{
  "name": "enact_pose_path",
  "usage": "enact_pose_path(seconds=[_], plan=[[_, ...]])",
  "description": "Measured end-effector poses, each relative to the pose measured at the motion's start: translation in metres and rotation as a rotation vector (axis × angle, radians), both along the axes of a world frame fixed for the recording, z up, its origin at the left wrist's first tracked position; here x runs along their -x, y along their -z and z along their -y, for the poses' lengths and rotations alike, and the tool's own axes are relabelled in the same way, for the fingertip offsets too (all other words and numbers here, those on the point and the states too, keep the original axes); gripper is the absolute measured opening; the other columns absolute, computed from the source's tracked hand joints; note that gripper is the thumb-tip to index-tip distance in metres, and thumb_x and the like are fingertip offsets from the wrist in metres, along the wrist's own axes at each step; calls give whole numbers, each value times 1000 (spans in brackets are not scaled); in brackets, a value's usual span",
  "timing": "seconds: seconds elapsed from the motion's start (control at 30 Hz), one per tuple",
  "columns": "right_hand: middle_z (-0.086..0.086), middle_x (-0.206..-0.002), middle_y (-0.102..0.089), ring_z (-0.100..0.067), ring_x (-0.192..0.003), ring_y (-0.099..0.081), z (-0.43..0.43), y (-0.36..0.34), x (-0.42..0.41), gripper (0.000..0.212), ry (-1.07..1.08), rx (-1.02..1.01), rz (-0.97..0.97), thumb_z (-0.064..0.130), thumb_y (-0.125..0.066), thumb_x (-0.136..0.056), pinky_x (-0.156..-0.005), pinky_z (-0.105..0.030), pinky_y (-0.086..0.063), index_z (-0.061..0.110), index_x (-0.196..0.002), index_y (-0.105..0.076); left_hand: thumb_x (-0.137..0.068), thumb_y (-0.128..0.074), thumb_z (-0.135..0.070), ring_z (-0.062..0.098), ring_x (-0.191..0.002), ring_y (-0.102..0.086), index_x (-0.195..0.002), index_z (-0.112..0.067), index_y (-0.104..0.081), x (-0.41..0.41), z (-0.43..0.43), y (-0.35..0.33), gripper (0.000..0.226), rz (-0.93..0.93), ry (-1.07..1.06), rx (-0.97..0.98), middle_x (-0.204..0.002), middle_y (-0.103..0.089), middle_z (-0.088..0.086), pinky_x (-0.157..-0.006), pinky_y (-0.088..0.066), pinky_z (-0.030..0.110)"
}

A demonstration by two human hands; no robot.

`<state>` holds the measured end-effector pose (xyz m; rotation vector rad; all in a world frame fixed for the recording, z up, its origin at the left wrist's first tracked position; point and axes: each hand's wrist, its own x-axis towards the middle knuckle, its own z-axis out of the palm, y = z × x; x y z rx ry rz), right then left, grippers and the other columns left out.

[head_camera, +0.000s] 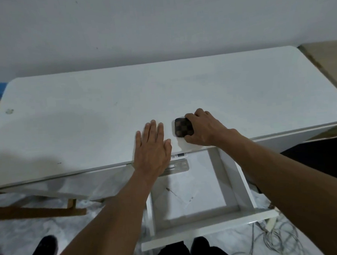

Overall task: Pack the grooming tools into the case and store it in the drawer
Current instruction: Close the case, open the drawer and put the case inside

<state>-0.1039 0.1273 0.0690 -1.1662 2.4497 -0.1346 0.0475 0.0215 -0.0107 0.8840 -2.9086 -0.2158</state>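
Head view: right hand on checkered case, paper in drawer

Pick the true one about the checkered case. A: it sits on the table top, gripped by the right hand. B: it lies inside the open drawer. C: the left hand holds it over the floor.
A: the right hand grips the case on the table top; the drawer stands open without it.
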Motion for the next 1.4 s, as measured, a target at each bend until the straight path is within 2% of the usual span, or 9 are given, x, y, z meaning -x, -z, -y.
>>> enact_pose_path(seconds=[0.03,0.1,0.33,0.53,0.73,1.0,1.4], plan=[[-14,-125,-45,-34,-116,-45,1,0,0,60,7,3,-17,38,-65,-79,-92,-45,-49,14,-131,-45,-98,-16,-40,28,-147,-27,-150,-11,-34,2,2,-1,62,11,-14,-16,-158,-31,13,-118,-22,52],[-13,-123,-46,-33,-114,-46,-61,3,-18,58,-3,-63,-14,38,-65,-79,-91,-44,-50,14,-128,-47,-97,-13,-41,26,-148,-23,-152,-13,-30,-12,-62,3,64,-5,-6,-45,-159,-27,12,-119,-18,50],[-12,-121,-47,-33,-112,-47,-69,12,-24,56,-20,-44,-22,38,-65,-77,-89,-42,-50,14,-125,-50,-104,-19,-38,23,-152,-2,-156,-16,-10,-4,-42,5,57,60,-74,-118,-165,-5,6,-121,-2,47],[-11,-116,-51,-33,-105,-50,-82,11,-43,50,-74,-13,-54,39,-63,-77,-88,-39,-49,13,-118,-54,-104,-17,-41,25,-151,3,-156,-13,-4,3,-37,-1,61,83,-127,-140,-165,1,8,-121,0,49],[-13,-119,-52,-33,-111,-50,-112,42,-67,54,-173,-59,-19,41,-65,-77,-89,-40,-48,13,-121,-51,-104,-12,-43,24,-151,9,-156,-16,2,2,-41,3,61,118,-146,-166,-165,8,6,-121,5,48],[-11,-119,-50,-34,-110,-48,-105,122,-74,59,-143,-169,81,37,-65,-74,-89,-47,-51,12,-125,-49,-103,-18,-42,25,-151,-7,-156,-17,-15,2,-46,23,58,-33,-188,-4,-164,-11,7,-120,-4,48],[-15,-132,-46,-36,-117,-44,-84,193,-65,76,-170,-201,69,32,-69,-78,-91,-49,-51,5,-140,-34,-101,-18,-42,25,-150,-14,-154,-16,-22,5,-46,36,60,-106,-210,79,-163,-19,8,-119,-8,48]])
